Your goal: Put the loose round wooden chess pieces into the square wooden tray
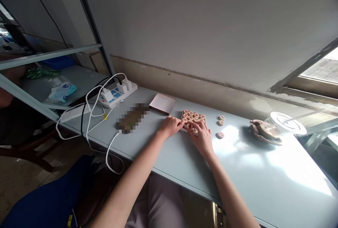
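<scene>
Both our hands crowd the tray of chess discs (194, 117), left hand (171, 125) curled at its edge, right hand (202, 136) pinching one disc (194, 129), and a nudge could scatter them.

No legible text anywhere.

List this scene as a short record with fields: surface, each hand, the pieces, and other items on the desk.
surface: pale blue desk against a wall
left hand: rests at the left edge of the box of round game pieces
right hand: fingers on the pieces at the box's near edge; grip unclear
loose pieces: three discs on the desk, right of the box, apart from it
box lid: lies open side up, left of the box
power strip: far left, white chargers plugged in
ashtray: right, beside a clear lidded cup
</scene>
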The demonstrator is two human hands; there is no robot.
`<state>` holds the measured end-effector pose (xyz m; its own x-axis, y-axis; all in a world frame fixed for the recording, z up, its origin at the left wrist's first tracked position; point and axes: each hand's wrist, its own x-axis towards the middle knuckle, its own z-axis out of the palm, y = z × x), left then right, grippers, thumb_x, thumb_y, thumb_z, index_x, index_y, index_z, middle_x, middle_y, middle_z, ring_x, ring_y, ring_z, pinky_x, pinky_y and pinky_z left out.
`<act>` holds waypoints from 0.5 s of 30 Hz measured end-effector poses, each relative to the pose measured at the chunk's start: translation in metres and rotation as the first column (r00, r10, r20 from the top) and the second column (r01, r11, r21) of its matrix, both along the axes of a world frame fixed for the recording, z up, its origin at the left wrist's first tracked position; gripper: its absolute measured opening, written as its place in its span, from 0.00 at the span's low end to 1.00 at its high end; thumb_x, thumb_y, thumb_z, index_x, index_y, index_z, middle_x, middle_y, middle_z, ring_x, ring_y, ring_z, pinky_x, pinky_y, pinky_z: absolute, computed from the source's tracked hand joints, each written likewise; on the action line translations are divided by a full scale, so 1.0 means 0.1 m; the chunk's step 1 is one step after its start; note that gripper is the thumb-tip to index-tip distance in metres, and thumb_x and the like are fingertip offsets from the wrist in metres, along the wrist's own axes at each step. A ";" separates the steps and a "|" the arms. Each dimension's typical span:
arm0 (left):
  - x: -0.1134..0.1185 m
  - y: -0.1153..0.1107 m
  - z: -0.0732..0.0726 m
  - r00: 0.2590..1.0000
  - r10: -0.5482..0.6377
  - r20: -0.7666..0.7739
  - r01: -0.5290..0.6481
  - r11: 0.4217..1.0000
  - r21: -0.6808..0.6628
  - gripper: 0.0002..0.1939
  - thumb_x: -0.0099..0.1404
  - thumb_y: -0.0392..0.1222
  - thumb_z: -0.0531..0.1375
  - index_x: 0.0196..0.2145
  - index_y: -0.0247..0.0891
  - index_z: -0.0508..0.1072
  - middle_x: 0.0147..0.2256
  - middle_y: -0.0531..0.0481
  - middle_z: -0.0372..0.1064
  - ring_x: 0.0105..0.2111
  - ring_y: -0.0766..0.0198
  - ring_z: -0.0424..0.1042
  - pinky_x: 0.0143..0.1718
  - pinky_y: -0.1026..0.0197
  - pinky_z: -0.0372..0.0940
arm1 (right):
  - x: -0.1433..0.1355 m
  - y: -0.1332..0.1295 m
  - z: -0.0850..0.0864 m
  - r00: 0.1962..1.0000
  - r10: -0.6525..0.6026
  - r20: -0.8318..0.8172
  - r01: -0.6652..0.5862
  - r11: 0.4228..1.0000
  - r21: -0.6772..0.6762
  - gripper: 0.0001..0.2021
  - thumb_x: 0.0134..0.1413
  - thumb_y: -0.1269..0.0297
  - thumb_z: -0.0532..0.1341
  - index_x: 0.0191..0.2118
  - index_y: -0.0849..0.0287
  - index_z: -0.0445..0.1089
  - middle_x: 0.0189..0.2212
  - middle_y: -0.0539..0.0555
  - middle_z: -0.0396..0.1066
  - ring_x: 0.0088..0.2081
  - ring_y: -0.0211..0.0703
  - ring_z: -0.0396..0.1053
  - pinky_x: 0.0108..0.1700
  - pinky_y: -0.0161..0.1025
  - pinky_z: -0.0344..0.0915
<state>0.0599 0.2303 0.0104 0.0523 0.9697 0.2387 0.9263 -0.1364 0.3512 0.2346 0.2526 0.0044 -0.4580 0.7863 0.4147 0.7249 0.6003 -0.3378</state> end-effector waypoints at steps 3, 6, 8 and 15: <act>-0.01 0.00 0.00 1.000 0.004 0.007 -0.004 1.000 -0.005 0.22 0.70 0.47 0.46 0.30 0.38 0.77 0.32 0.46 0.77 0.32 0.62 0.73 0.37 0.61 0.57 | -0.03 -0.01 0.00 1.000 -0.014 0.006 0.014 1.000 0.013 0.16 0.61 0.53 0.53 0.50 0.49 0.68 0.44 0.53 0.69 0.47 0.47 0.64 0.41 0.42 0.55; -0.01 0.01 0.00 1.000 0.001 0.022 -0.001 1.000 -0.016 0.22 0.69 0.47 0.46 0.30 0.38 0.77 0.32 0.46 0.77 0.32 0.63 0.73 0.38 0.61 0.57 | -0.04 -0.02 0.01 0.999 0.008 0.031 -0.009 1.000 0.024 0.15 0.62 0.54 0.52 0.49 0.49 0.68 0.43 0.53 0.70 0.46 0.46 0.64 0.40 0.41 0.54; -0.01 0.01 0.01 0.999 -0.008 0.038 0.009 1.000 -0.020 0.22 0.69 0.48 0.46 0.29 0.38 0.77 0.31 0.47 0.77 0.31 0.63 0.72 0.37 0.61 0.57 | -0.04 -0.03 0.01 0.998 0.036 0.046 -0.037 0.999 0.031 0.14 0.63 0.54 0.51 0.48 0.49 0.69 0.42 0.52 0.71 0.45 0.46 0.64 0.40 0.41 0.53; -0.02 0.02 0.03 0.995 -0.027 0.096 0.030 0.999 -0.026 0.21 0.67 0.48 0.49 0.24 0.38 0.75 0.27 0.49 0.75 0.27 0.65 0.70 0.33 0.62 0.55 | 0.04 0.00 0.11 0.998 0.019 0.058 -0.025 0.994 0.109 0.13 0.63 0.57 0.51 0.45 0.51 0.69 0.41 0.52 0.73 0.43 0.45 0.66 0.40 0.42 0.52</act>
<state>0.0574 0.2326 0.0135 0.0582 0.9745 0.2169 0.8844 -0.1511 0.4416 0.2381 0.2530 0.0150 -0.4996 0.7273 0.4706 0.7274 0.6472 -0.2279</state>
